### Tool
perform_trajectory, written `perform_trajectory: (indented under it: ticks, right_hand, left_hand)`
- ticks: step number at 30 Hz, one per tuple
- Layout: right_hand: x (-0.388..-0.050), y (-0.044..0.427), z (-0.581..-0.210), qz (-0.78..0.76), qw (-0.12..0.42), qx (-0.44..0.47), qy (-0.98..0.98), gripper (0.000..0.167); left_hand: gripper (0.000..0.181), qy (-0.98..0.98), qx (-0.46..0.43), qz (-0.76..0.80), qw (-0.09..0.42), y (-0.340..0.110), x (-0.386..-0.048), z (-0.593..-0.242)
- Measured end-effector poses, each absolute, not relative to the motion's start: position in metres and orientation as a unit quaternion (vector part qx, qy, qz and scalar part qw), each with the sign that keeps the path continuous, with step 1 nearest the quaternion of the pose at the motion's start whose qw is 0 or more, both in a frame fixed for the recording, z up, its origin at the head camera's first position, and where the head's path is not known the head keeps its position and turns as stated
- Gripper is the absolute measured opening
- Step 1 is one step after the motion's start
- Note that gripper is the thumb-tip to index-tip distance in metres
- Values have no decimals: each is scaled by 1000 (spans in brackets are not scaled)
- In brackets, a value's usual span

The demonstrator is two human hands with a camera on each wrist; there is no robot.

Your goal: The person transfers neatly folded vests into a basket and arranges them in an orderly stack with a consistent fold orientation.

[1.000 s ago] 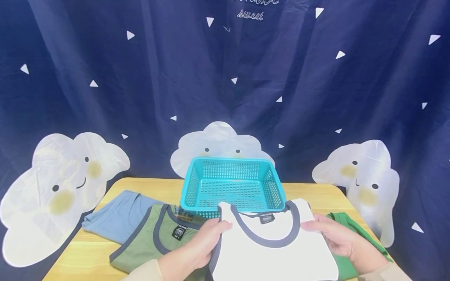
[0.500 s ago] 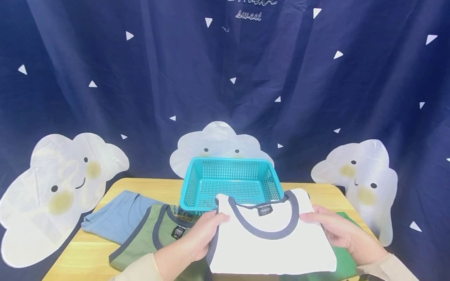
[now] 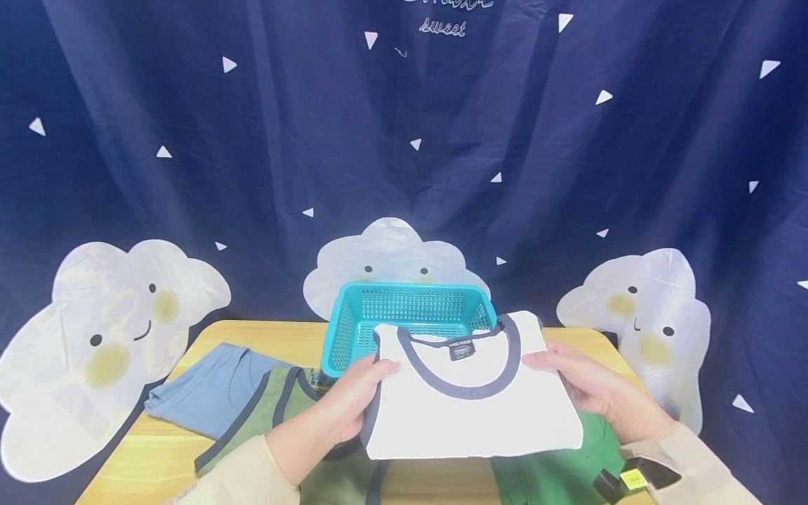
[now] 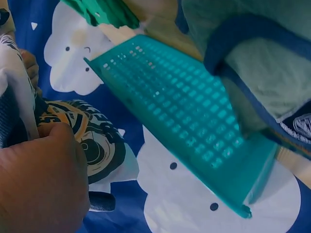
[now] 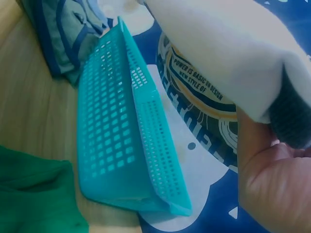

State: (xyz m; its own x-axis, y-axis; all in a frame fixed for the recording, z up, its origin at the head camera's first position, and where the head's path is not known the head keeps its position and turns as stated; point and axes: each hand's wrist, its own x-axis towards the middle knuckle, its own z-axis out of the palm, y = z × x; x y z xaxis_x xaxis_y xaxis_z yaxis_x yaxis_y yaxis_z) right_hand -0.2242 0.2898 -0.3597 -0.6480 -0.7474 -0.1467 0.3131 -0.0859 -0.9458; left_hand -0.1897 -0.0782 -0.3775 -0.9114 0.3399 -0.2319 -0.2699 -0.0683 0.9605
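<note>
A folded white tank top [image 3: 473,421] with dark navy trim and a black neck label hangs in the air between both hands. My left hand [image 3: 356,396] pinches its left shoulder, thumb on the front. The right hand [image 3: 583,379] grips the opposite shoulder the same way. Printed lettering on the garment's far side shows in the right wrist view, by the right hand [image 5: 272,174]. Behind the top stands a teal perforated basket [image 3: 410,305], its front part covered by the fabric in the head view. In the left wrist view, the left hand [image 4: 43,179] holds the bunched cloth.
On the wooden table [image 3: 435,484], a green tank top with navy trim [image 3: 252,414] lies left, overlapping a blue folded garment [image 3: 211,389]. A bright green garment [image 3: 543,480] lies at right, partly under the white top. A navy curtain with clouds [image 3: 391,140] hangs behind.
Both hands have lifted the white tank top up and slightly left, towards the basket. It now covers more of the basket's front, and its lower edge has come into view.
</note>
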Motion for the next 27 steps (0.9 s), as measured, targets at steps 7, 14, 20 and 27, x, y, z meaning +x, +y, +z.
perform_trajectory:
  ticks: [7,14,20,27]
  right_hand:
    - [-231,275,-350,-717,329,-153,595,33]
    - [-243,261,-338,-729,300,-130,602,30]
    - [-259,253,-337,-717,259,-91,641,17]
    - [-279,241,-339,-707,232,-69,664,15]
  left_hand:
    - [41,667,20,724,177,-87,-204,-369]
    - [35,680,6,719,145,-95,-223,-364]
    - [34,688,-14,715,125,-101,-240,-365]
    - [40,704,-43,701,107,-107,-261,-365]
